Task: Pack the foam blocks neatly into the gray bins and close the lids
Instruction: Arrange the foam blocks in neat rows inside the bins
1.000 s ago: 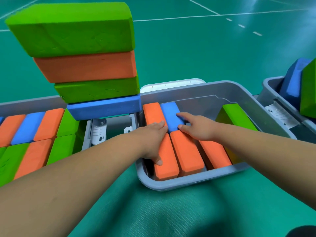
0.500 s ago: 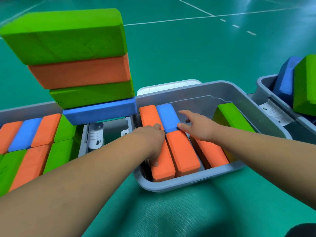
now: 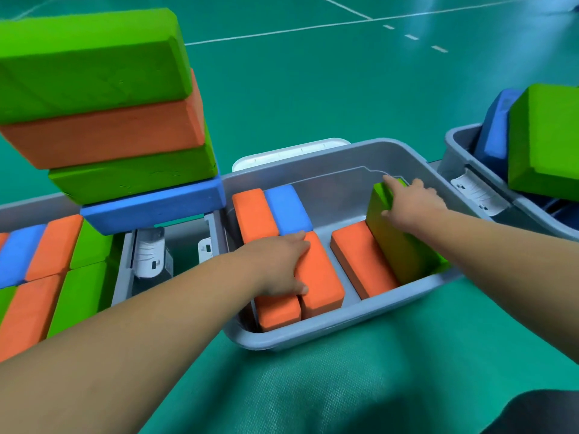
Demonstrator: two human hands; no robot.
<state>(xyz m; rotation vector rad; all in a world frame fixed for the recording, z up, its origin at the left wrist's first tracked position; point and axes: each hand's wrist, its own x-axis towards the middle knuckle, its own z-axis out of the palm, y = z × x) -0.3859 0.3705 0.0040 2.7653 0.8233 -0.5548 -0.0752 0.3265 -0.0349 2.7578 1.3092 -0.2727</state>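
Where the view begins at the left, a gray bin [image 3: 40,205] lies packed with orange, blue and green foam blocks set side by side, and on its right end a blue block [image 3: 153,206] carries a leaning stack of green [image 3: 134,178], orange [image 3: 103,136] and green [image 3: 91,62] blocks; just right of it stands the middle gray bin [image 3: 329,327], with a white lid [image 3: 291,153] behind its far wall; in its left part an orange block [image 3: 253,213] and a blue block [image 3: 286,209] lie side by side at the back, with two more orange blocks in front of them; the left hand [image 3: 279,264] lies flat, fingers spread, pressing on those near orange blocks [image 3: 322,283], gripping nothing; a gap of bare bin floor follows, then another orange block [image 3: 362,258] lying low; touching its right side, a green block [image 3: 401,249] stands tilted on edge against the bin's right wall; the right hand [image 3: 410,203] clasps that block's far top end, fingers over its upper edge; at the far right a third gray bin [image 3: 454,151] holds a blue block [image 3: 498,126] and a green block [image 3: 545,142], both standing up above its rim.
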